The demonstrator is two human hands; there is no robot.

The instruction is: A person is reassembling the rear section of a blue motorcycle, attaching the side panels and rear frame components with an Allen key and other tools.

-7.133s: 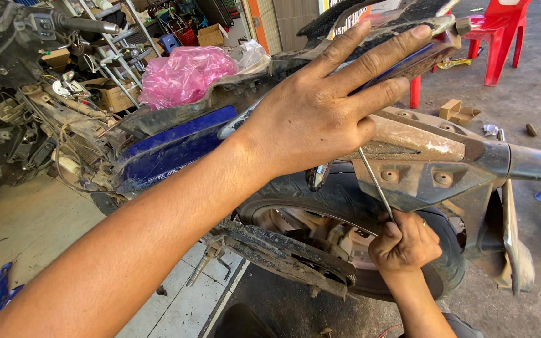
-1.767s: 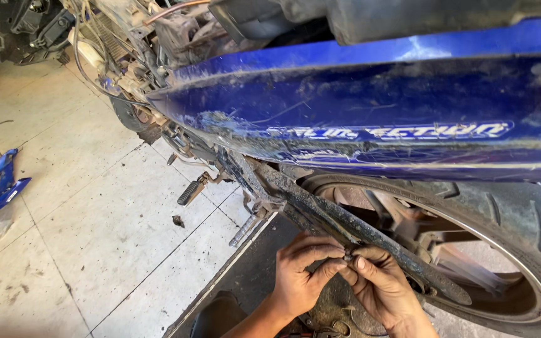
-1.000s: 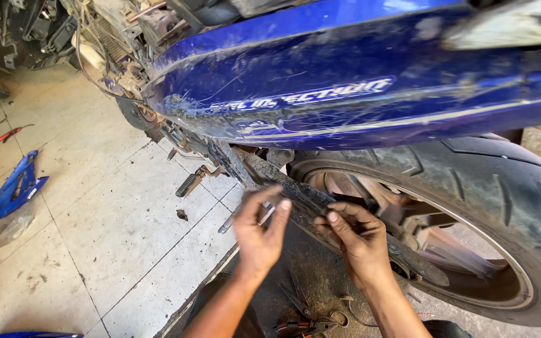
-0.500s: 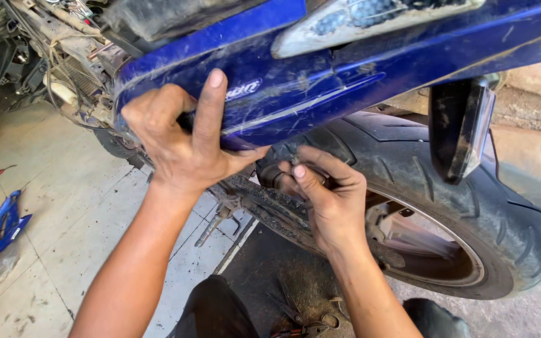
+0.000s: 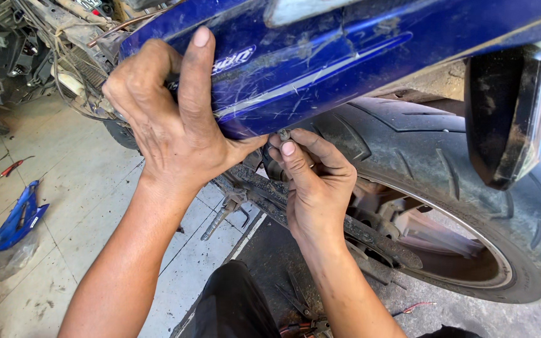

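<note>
A scratched blue side panel (image 5: 345,56) of a motorcycle fills the top of the head view. My left hand (image 5: 170,119) grips its lower front edge, thumb pointing up over the panel. Just below that edge, my right hand (image 5: 311,178) pinches a small dark bolt (image 5: 284,134) between thumb and fingertips and holds it against the panel's underside. Behind my right hand are the rear tyre (image 5: 433,163), its wheel rim (image 5: 471,263) and the dirty chain guard (image 5: 320,213).
A black mudguard flap (image 5: 508,119) hangs at the upper right. A footpeg (image 5: 220,216) sticks out under the frame. A loose blue fairing piece (image 5: 14,219) and a red-handled tool (image 5: 10,168) lie on the tiled floor at left. Pliers (image 5: 295,300) lie by my knee.
My left hand rose from under the bike and took hold of the blue panel's edge. My right hand came up from the chain area to the panel's underside with the bolt.
</note>
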